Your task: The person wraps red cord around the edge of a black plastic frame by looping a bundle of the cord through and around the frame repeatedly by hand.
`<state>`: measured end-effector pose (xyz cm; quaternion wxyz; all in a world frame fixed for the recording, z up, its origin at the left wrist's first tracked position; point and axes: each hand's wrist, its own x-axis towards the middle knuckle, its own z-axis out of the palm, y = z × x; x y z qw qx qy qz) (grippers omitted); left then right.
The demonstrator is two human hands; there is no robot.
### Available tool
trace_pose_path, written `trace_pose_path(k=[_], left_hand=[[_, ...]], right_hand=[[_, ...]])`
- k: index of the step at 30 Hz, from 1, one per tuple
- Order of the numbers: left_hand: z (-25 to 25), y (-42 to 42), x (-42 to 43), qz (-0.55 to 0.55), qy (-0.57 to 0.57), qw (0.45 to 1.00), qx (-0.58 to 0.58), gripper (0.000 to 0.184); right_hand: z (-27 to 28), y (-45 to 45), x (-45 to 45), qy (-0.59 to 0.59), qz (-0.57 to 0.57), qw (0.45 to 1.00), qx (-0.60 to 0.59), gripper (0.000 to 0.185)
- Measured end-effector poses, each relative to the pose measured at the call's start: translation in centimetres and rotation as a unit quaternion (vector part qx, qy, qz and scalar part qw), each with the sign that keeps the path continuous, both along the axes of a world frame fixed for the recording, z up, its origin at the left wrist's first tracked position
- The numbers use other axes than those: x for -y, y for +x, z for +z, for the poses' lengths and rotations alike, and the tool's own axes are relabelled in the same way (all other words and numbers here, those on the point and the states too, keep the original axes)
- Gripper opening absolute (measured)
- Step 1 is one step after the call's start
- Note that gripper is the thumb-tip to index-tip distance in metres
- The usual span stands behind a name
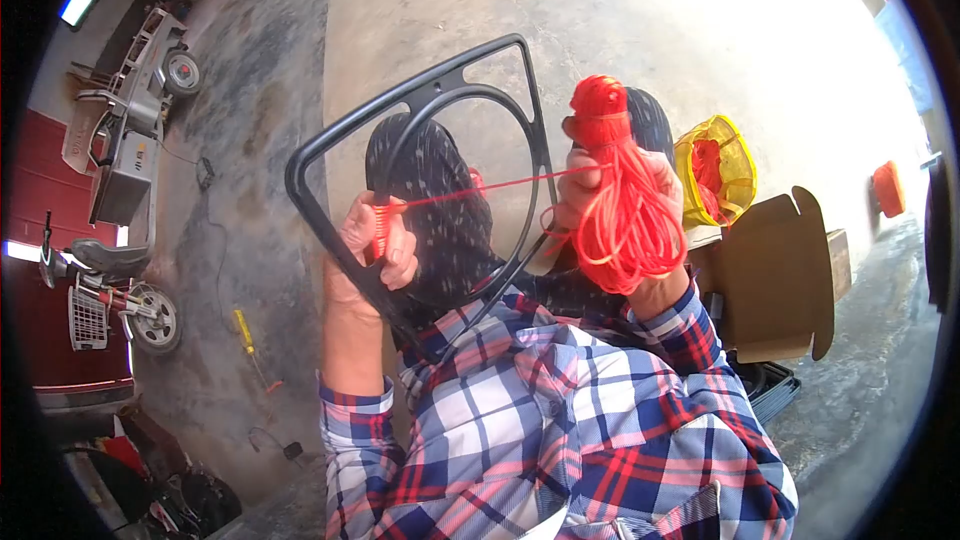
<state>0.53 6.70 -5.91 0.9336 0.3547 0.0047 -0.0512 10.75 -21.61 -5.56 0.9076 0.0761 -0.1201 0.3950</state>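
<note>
A black frame [300,153] with a round opening is held tilted over my lap. My left hand [377,240] grips its left side, fingers closed round the bar where red cord [380,230] is wound in several tight turns. From that winding a single red strand runs taut across the opening to my right hand [575,190]. A thick looped bundle of red cord [625,230], bound near its top, is in my right hand, whose fingers are pressed round the bundle and strand. Part of my right palm is hidden behind the bundle.
On the right stand a yellow-rimmed basket [745,175] with red cord inside, an open cardboard box [775,280] and an orange-red object [887,189]. A yellow-handled tool [243,332] lies on the floor at left, near a scooter [120,305] and a three-wheeled vehicle [125,165].
</note>
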Motion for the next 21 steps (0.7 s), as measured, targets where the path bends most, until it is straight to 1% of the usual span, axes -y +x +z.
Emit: trace_pose_path(k=[3,4,7,11,12,13,15,16,18,21], left_hand=[[0.2,-0.1,0.4,0.015,0.019,0.999,-0.021,0.036],[0.4,0.0,0.7,0.015,0.027,0.999,-0.025,0.033],[1.0,-0.2,1.6,0.026,0.033,0.999,-0.03,0.029],[0.7,-0.4,1.1,0.031,0.01,0.999,-0.03,0.031],[0.7,-0.5,1.0,0.04,0.015,0.998,-0.04,0.033],[0.7,-0.5,1.0,0.05,0.019,0.997,-0.048,0.035],[1.3,-0.6,1.6,0.082,0.036,0.994,-0.053,0.034],[1.6,-0.6,1.8,0.098,0.045,0.993,-0.057,0.033],[1.0,-0.7,1.6,0.093,0.037,0.992,-0.072,0.033],[0.7,-0.4,0.8,0.076,0.041,0.994,-0.066,0.032]], right_hand=[[1.1,-0.3,0.1,-0.03,-0.045,0.998,0.03,0.058],[1.6,-0.9,0.0,-0.058,-0.074,0.995,-0.031,0.056],[1.7,-0.8,-0.6,-0.19,-0.194,0.962,-0.028,0.054],[1.1,-1.2,-1.1,-0.079,-0.144,0.986,0.042,0.049],[0.3,-1.1,-0.6,-0.067,-0.107,0.991,0.05,0.049],[0.2,-1.2,-0.4,-0.1,-0.088,0.99,0.052,0.05],[-1.1,-0.4,-0.4,-0.104,-0.105,0.988,0.042,0.047],[-1.4,0.0,-0.3,-0.12,-0.098,0.988,0.007,0.047],[-1.6,0.6,0.0,-0.153,-0.083,0.983,-0.061,0.045],[-0.5,-0.1,-0.3,-0.173,-0.076,0.982,-0.028,0.043]])
